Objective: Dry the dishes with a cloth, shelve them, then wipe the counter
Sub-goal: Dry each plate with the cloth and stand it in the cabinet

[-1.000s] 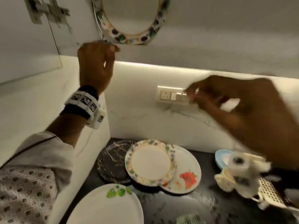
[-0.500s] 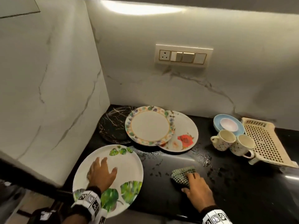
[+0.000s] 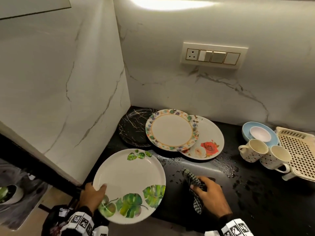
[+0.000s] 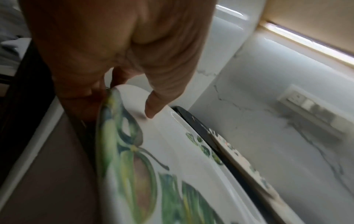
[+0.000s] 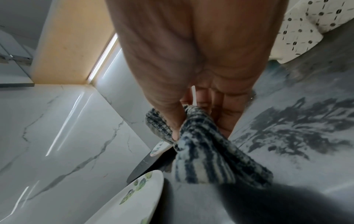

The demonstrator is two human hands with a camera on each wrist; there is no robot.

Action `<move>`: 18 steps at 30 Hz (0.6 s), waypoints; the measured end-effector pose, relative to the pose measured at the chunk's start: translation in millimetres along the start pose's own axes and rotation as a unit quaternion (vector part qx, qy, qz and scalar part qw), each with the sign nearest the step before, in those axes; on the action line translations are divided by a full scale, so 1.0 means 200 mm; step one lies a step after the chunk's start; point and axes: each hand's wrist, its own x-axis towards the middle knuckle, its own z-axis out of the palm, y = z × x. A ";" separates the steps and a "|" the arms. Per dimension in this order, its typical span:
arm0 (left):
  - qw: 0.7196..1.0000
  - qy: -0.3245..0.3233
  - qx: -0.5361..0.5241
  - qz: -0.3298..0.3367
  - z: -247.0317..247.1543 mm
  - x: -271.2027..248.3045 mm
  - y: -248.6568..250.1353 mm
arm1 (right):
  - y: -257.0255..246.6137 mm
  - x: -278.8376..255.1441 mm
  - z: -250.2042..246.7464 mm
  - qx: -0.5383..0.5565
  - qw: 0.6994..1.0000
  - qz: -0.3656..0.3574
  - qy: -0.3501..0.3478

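A large white plate with green leaves is tilted up off the black counter at the front left. My left hand grips its near-left rim, thumb on top and fingers underneath. My right hand holds a dark checked cloth bunched in its fingers, lifted just off the wet counter to the right of the plate.
Three plates overlap at the back: black marbled, floral-rimmed, rose-patterned. Two spotted cups, a blue plate with a bowl and a cream drying rack stand at the right. Water drops lie on the counter. A marble wall closes the left.
Both hands came down from the shelf above. The left hand went from lying flat on the leaf plate to gripping its rim and tilting it up. The right hand gathered and lifted the cloth.
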 end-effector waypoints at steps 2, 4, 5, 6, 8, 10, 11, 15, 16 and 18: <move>0.993 -0.051 -0.107 -0.004 -0.01 -0.03 0.00 | -0.04 -0.01 0.02 0.019 1.000 -0.013 -0.015; 0.978 -0.091 -0.185 0.004 -0.03 -0.10 0.05 | -0.09 -0.03 0.04 0.045 0.998 -0.028 -0.023; 0.975 -0.111 -0.194 0.011 -0.04 -0.14 0.07 | -0.11 -0.03 0.04 0.057 0.997 -0.036 -0.025; 0.972 -0.126 -0.198 0.021 -0.06 -0.19 0.10 | -0.14 -0.04 0.05 0.070 0.996 -0.042 -0.027; 0.966 -0.131 -0.216 0.050 -0.09 -0.27 0.13 | -0.21 -0.05 0.06 0.100 0.993 -0.049 -0.032; 0.958 -0.138 -0.238 0.085 -0.12 -0.33 0.16 | -0.28 -0.06 0.06 0.112 0.991 -0.063 -0.039; 0.953 -0.146 -0.244 0.103 -0.13 -0.37 0.19 | -0.32 -0.06 0.06 0.117 0.989 -0.073 -0.044; 0.941 -0.159 -0.247 0.171 -0.11 -0.52 0.34 | -0.45 0.02 0.05 0.122 0.986 -0.111 -0.006; 0.940 -0.162 -0.243 0.179 -0.09 -0.55 0.38 | -0.48 0.06 0.05 0.105 0.987 -0.115 0.026; 0.937 -0.167 -0.228 0.207 -0.05 -0.61 0.45 | -0.52 0.12 0.03 0.066 0.987 -0.112 0.092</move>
